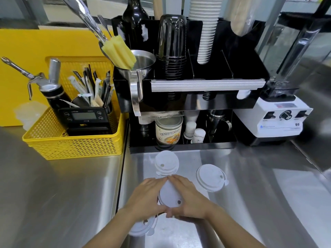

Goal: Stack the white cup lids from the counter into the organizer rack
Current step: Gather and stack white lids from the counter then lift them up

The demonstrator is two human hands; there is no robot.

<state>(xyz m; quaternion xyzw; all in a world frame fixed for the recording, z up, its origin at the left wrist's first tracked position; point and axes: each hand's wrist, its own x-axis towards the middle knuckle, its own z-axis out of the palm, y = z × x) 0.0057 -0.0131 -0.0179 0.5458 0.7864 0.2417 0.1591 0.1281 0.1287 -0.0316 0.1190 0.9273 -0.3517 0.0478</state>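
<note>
Both hands met over the steel counter (250, 203), the left hand (146, 197) and the right hand (190, 196) clasped together on one white lid (171, 194), fingertips touching at its far edge and thumbs at its near edge; a second lid (166, 162) lay just beyond them, close to the foot of the black organizer rack (247, 72); a third lid (211, 177) lay to the right, apart from the hands; a fourth lid (141, 228) showed partly under the left wrist; a yellow basket (75, 145) stood left of the rack and a white blender (279, 120) right of it
</note>
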